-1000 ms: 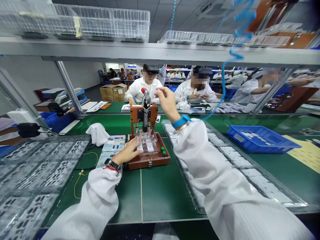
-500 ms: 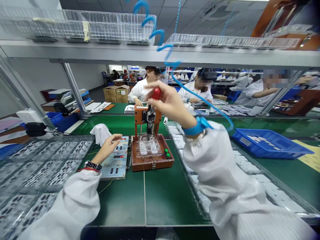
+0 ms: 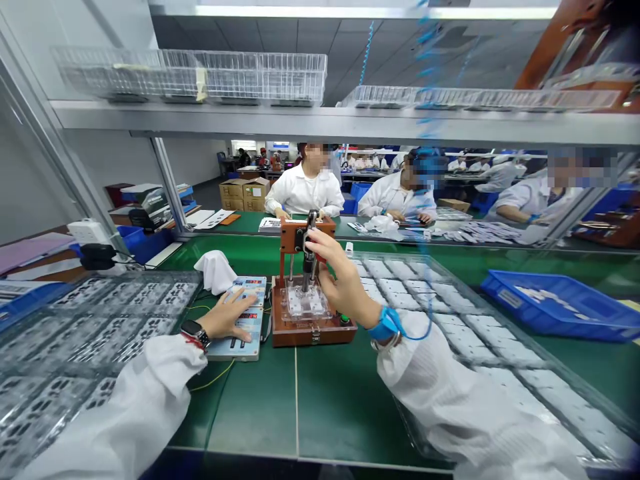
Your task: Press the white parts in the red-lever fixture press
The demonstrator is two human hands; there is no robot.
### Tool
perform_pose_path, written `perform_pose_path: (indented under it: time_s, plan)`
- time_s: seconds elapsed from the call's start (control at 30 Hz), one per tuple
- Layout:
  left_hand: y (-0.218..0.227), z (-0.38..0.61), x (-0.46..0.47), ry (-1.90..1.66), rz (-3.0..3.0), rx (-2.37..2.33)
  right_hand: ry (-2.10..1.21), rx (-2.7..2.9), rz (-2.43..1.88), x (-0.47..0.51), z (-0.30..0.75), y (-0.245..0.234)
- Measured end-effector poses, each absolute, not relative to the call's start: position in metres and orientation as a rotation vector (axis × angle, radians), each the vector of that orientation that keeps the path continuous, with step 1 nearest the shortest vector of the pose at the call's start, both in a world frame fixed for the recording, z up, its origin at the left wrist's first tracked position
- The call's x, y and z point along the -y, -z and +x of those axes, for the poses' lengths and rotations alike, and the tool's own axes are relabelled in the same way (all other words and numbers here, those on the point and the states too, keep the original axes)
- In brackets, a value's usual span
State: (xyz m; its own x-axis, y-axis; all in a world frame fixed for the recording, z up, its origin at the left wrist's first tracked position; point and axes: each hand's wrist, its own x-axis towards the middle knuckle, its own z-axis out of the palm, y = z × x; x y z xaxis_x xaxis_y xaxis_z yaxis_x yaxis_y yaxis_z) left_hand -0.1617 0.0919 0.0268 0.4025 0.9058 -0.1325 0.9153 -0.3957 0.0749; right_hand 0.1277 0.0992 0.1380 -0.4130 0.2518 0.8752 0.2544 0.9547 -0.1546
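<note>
Spread flat, my left hand [image 3: 229, 316] lies over the pale blue control boxes [image 3: 254, 333] with red digit displays, its fingers apart. My right hand [image 3: 345, 277] is curled around the red-handled lever of a small hand press [image 3: 309, 241]; most of the red handle is hidden by the fingers. The press has an orange head and a brown wooden base [image 3: 295, 337]. Under its plunger sits a clear acrylic fixture [image 3: 305, 303] with white parts in it. A green button [image 3: 345, 320] shows beside my right wrist.
Clear trays of dark parts [image 3: 135, 313] lie at left, a tray of white pieces [image 3: 465, 333] at right. Beyond it is a blue bin [image 3: 555, 307]. A white cloth [image 3: 215, 270] stands behind the boxes. A shelf [image 3: 250, 120] crosses overhead; co-workers sit opposite.
My right hand has come down with the lever, from above the press head to its right side. My left hand has spread and lowered over the control boxes. The view has shifted slightly.
</note>
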Motion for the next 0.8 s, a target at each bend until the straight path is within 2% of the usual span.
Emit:
perform_pose_path:
  time_s: [0.2,0.3,0.47,0.67,0.8]
  plan:
    - [-0.025,-0.153,-0.06,0.103,3.069,-1.46,-0.023,1.935,-0.538,-0.089,0.157,-0.099]
    - [-0.021,-0.149,-0.047,0.008,3.154,-1.483,-0.076,1.936,-0.685,-0.089,0.177,-0.073]
    - [-0.026,-0.166,-0.054,-0.234,2.815,-1.759,-0.288,1.841,-0.93,-0.098,0.205,-0.03]
    - [-0.038,-0.18,-0.071,-0.068,2.314,-1.733,-0.571,1.764,-1.015,-0.108,0.213,-0.006]
    - [-0.035,-0.182,-0.08,-0.008,2.232,-1.648,-0.543,1.828,-1.045,-0.103,0.21,-0.008]
